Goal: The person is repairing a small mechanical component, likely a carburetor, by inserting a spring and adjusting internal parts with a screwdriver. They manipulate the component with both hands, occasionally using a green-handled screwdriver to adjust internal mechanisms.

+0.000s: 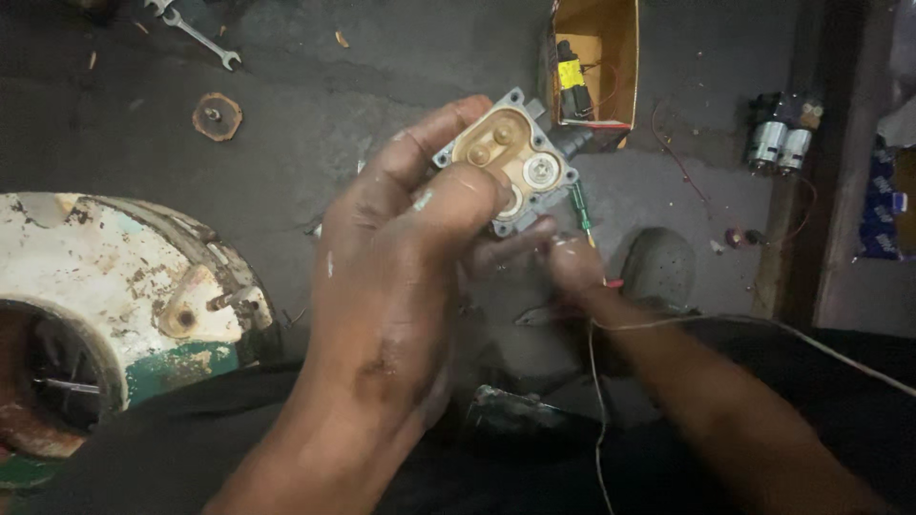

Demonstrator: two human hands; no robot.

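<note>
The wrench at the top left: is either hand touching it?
No, the wrench lies alone on the dark floor, while the left hand grips the metal pump part and the right hand works a green screwdriver beside it.

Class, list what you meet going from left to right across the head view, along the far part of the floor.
Spanner → rusty disc → pump part held in the left hand → orange box → two small motors.
</note>
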